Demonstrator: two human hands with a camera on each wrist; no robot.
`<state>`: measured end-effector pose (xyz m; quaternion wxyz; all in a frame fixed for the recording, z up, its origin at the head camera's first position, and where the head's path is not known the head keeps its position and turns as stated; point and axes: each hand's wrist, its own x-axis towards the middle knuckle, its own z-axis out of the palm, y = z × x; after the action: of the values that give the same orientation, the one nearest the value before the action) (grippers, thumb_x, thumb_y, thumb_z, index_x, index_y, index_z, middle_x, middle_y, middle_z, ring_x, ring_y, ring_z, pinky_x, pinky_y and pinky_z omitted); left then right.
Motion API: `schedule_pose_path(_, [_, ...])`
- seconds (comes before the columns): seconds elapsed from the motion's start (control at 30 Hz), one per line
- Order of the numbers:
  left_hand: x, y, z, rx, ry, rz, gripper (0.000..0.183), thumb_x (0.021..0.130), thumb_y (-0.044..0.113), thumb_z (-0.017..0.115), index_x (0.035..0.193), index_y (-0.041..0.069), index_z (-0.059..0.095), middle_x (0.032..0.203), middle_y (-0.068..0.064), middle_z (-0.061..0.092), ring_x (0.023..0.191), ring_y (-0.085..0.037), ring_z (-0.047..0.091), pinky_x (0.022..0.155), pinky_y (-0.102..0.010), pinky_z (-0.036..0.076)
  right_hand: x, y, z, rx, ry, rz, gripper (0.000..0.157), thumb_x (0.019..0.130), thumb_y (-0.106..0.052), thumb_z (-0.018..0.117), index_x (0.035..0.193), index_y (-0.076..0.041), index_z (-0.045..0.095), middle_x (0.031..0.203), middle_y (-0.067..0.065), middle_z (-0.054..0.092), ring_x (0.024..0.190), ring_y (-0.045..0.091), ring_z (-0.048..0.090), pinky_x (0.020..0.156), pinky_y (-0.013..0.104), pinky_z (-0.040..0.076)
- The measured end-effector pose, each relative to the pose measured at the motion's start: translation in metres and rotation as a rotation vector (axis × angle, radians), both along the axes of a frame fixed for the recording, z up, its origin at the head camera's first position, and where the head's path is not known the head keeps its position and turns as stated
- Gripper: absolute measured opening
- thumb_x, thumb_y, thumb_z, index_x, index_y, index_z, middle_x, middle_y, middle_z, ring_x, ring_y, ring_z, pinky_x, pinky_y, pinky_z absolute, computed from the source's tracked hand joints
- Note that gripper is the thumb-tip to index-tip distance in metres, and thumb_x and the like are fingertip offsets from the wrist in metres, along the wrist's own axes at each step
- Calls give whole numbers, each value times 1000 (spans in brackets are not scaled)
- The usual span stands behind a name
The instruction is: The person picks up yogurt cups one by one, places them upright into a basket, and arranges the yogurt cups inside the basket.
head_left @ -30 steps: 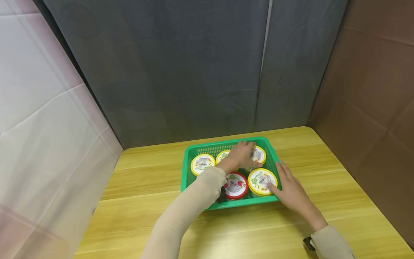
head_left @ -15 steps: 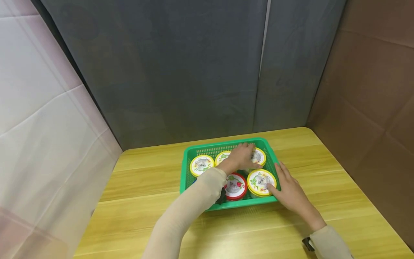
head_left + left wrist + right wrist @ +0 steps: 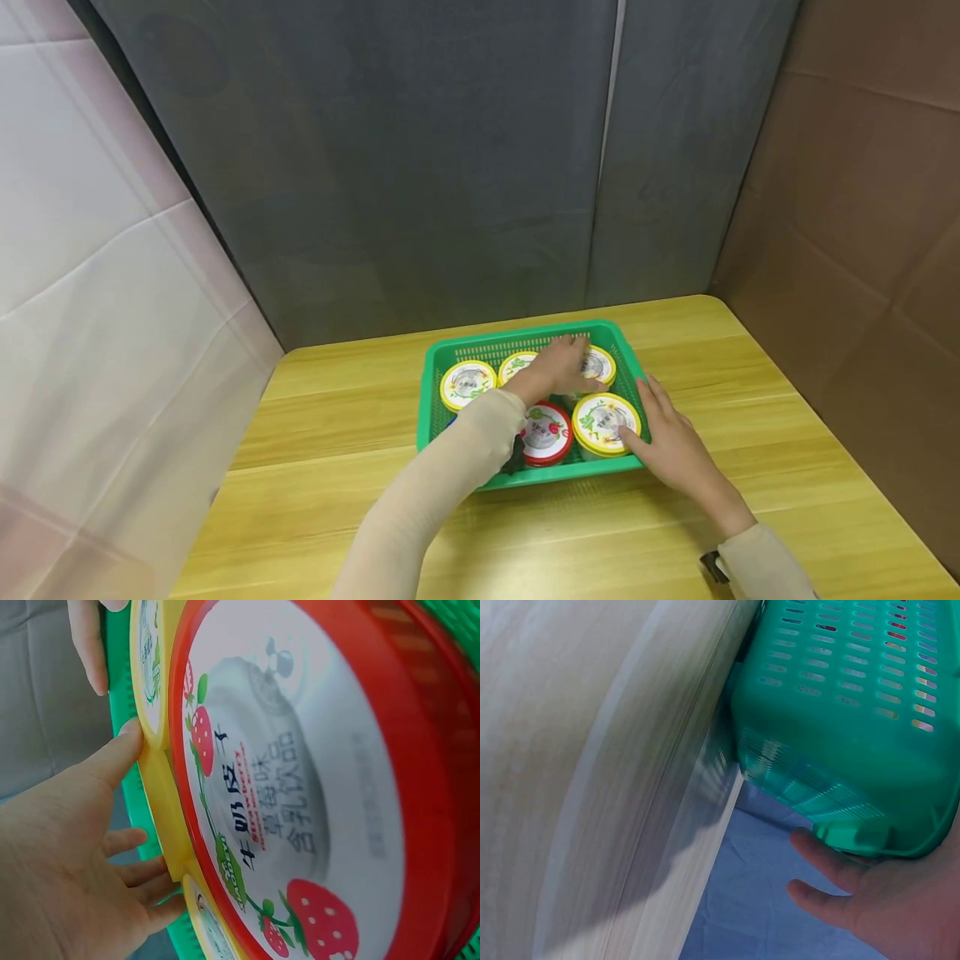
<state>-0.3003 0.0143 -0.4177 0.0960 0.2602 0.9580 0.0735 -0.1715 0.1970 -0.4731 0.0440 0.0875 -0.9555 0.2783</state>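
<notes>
In the head view a green plastic basket [image 3: 427, 400] holds several round jars with printed lids. My left hand [image 3: 553, 368] reaches in and grips the yellow-lidded jar [image 3: 600, 365] at the back right. The left wrist view shows thumb and fingers on opposite sides of its yellow rim [image 3: 166, 814]. Close beside this hand sits a red-lidded jar [image 3: 547, 431] with strawberry pictures. My right hand [image 3: 677, 446] holds the basket's right front side, thumb over the rim by another yellow-lidded jar [image 3: 600, 423]. In the right wrist view its fingers [image 3: 825, 862] extend outside the wall.
The basket stands on a wood-grain table [image 3: 337, 433] near its back edge. Two more yellow-lidded jars [image 3: 468, 384] sit along the back left. A grey cloth wall [image 3: 420, 167] rises behind, with a brown one [image 3: 862, 167] on the right. My left sleeve [image 3: 450, 458] hides part of the basket.
Both hands keep practically the same places on the jar and basket. The whole head view has shifted very slightly.
</notes>
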Motion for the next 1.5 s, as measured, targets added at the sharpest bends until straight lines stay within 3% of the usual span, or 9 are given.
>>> schedule_pose_path(0.23, [-1, 0, -1, -28, -35, 9, 89, 89, 63, 61, 155, 12, 31, 160, -10, 36, 149, -27, 34, 121, -40, 33, -2, 0, -1, -6, -1, 5, 85, 99, -45, 54, 158, -1, 12, 165, 23, 12, 135, 57, 39, 101, 75, 36])
schedule_pose_path(0.5, [-2, -4, 0, -40, -66, 6, 77, 96, 57, 52, 156, 13, 30, 162, -11, 33, 151, -29, 30, 124, -42, 28, -1, 0, 2, -15, -5, 3, 84, 100, -46, 53, 159, -2, 12, 165, 22, 11, 135, 58, 39, 101, 75, 36])
schedule_pose_path(0.8, [2, -21, 15, 81, -112, 59, 69, 102, 48, 47, 157, 13, 26, 163, -9, 30, 152, -28, 28, 124, -43, 28, -4, 0, 1, -14, -10, 19, 85, 100, -49, 51, 159, -2, 11, 165, 23, 11, 135, 59, 38, 101, 76, 34])
schedule_pose_path(1.03, [3, -55, 37, 193, -89, 61, 63, 106, 40, 42, 158, 14, 21, 164, -11, 27, 149, -31, 33, 121, -47, 33, -7, 0, 1, -15, -2, 18, 85, 100, -48, 51, 159, -2, 11, 165, 24, 12, 136, 59, 36, 102, 77, 33])
schedule_pose_path(1.2, [9, -87, 48, 272, -63, 109, 60, 106, 36, 42, 158, 12, 22, 164, -13, 25, 153, -33, 24, 122, -51, 29, -7, 1, 1, -20, -13, 23, 85, 100, -48, 51, 159, -3, 9, 166, 22, 10, 137, 59, 34, 103, 77, 32])
schedule_pose_path(1.3, [15, -106, 48, 272, -25, 132, 59, 106, 34, 43, 157, 12, 24, 163, -13, 27, 153, -33, 23, 123, -51, 26, -7, 2, 0, -27, -23, 26, 86, 100, -49, 51, 159, -3, 8, 166, 22, 8, 138, 59, 33, 103, 77, 31])
schedule_pose_path(1.5, [31, -135, 36, 232, 54, 137, 56, 106, 31, 45, 154, 7, 32, 158, -15, 38, 148, -34, 34, 122, -49, 29, -9, 4, -1, -32, -34, 29, 86, 100, -49, 50, 159, -2, 7, 166, 23, 7, 138, 59, 31, 104, 77, 29])
